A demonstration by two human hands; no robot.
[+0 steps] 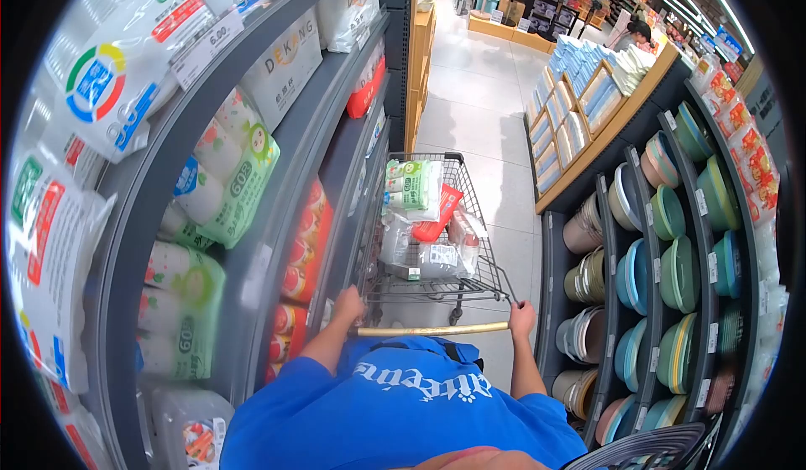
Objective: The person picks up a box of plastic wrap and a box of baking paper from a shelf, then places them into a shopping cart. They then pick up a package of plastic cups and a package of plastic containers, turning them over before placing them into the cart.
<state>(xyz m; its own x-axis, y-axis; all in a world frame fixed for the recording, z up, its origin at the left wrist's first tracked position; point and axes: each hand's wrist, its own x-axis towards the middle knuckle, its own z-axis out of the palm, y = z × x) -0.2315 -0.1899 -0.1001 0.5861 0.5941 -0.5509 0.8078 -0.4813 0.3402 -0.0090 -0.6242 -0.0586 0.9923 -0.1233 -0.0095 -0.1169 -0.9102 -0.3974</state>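
A black wire shopping cart [470, 197] stands in the aisle ahead of me, its yellowish handle bar [432, 330] crossing just in front of my blue shirt. My left hand [349, 304] is closed at the cart's near left corner, with the fingers partly hidden. At the near right corner, my right hand [522, 317] is wrapped round the cart's frame. Inside the cart are a green-and-white pack [413, 186] of rolls, a red package [437, 214], and a grey clear-wrapped bundle [438, 260] with a white label.
Shelves [327, 126] with wrapped packs of rolls and tissue line my left side closely. To the right, a rack holds stacked plastic basins [678, 285] and buckets [583, 333]. Folded towels [579, 92] stand farther ahead. Pale floor tiles [470, 100] run forward; a person [635, 35] is beyond the towels.
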